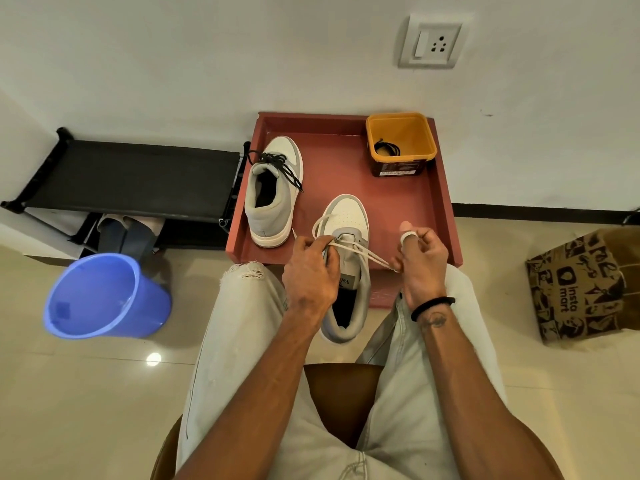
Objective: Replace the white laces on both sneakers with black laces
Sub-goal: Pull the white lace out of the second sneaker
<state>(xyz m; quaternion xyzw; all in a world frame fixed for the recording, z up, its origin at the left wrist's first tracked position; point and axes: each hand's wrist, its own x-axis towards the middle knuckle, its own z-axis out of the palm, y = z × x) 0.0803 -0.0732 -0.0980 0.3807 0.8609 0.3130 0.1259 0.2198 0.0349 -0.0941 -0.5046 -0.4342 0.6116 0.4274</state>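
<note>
Two grey and white sneakers are on a red tray (440, 202). The far left sneaker (273, 188) carries a black lace. The near sneaker (348, 244) has a white lace (375, 258) running through its eyelets. My left hand (311, 268) grips the near sneaker by its tongue and upper eyelets. To the right of the shoe, my right hand (420, 258) pinches the white lace, which is wound round a finger and pulled taut. A yellow tub (401, 143) at the tray's back right holds a coiled black lace (388, 148).
A blue bucket (104, 299) stands on the floor at left, below a black shoe rack (131, 174). A printed paper bag (585, 292) sits at right. My knees flank the near sneaker, and I sit on a brown stool (343, 393).
</note>
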